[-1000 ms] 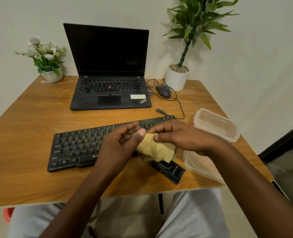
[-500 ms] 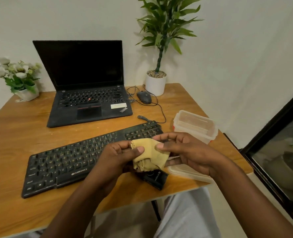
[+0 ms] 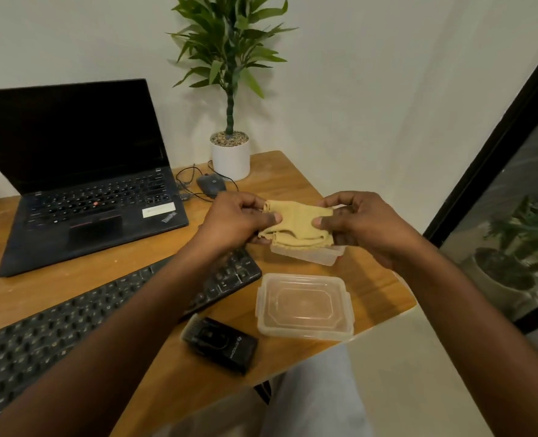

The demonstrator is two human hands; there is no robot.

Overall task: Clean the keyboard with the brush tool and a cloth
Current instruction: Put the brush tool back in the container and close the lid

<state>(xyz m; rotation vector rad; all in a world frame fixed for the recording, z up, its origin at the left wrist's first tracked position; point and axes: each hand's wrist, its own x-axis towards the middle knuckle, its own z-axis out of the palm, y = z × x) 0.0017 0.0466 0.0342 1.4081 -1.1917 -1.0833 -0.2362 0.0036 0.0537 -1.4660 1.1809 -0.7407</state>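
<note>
Holding the cloth in the air over the right end of the counter, I have the counter's right edge just beyond my right hand, with bare wood under that wrist. Below the cloth sits the box. A lid lies nearer me, close to the front edge, with the brush just left of it. The keyboard runs under my left forearm, its right end near the box. My left hand and right hand each pinch one side of the folded cloth, thumb in front and fingers curled behind, so it spans the gap between them.
</note>
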